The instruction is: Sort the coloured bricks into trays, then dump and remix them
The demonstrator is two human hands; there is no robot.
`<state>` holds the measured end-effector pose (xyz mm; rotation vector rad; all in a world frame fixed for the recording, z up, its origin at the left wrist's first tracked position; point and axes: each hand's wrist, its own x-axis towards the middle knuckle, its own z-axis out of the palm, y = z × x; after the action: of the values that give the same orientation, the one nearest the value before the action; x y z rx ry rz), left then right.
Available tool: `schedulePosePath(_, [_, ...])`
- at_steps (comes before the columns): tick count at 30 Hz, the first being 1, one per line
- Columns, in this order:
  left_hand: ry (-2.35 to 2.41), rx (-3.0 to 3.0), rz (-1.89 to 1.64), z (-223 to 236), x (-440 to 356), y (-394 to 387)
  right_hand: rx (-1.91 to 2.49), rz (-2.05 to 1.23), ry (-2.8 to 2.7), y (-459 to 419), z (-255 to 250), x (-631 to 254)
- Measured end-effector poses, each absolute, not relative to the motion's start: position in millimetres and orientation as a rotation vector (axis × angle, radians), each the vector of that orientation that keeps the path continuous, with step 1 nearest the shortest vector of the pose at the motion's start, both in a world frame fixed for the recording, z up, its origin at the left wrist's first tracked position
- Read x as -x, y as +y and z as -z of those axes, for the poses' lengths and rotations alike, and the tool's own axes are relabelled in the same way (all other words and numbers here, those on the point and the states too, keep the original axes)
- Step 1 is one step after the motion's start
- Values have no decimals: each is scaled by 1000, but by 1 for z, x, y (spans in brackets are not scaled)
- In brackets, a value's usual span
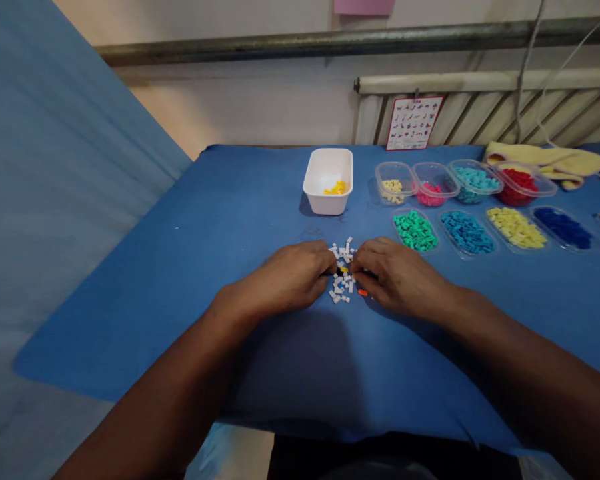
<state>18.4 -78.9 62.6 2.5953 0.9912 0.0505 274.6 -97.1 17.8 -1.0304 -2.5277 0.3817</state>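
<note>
A loose pile of small white bricks (339,291) lies on the blue-covered table between my two hands. My left hand (296,275) is closed at the pile's left side, fingertips pressed together; what they pinch is hidden. From the right, my right hand (393,275) comes in with curled fingers and thumb, also closed over the pile, and its grasp is too small to make out. A tiny yellow brick (345,269) shows between the fingertips, with something dark beside it. An orange brick (363,293) rests just below my right fingers.
Beyond the pile stands a white tub (329,202) with yellow bricks inside. Clear boxes to the right hold green bricks (415,230), blue bricks (467,232), pale yellow bricks (516,227) and other colours. A yellow cloth (545,159) and a picture card (414,123) are behind them.
</note>
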Motion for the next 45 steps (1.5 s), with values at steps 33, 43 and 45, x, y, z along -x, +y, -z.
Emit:
schedulePosePath(33, [761,-2666,-125,-54,-28,-84,793,-171,-2757,-118,-28,-278])
schedulePosePath(43, [867,-2737,-48,-53,-31,-87,958,-420,-2401,-115,-28,-283])
schedulePosePath(45, [846,-2742,-58,-53,-30,-87,970,-443,-2388,-114,-26,-283])
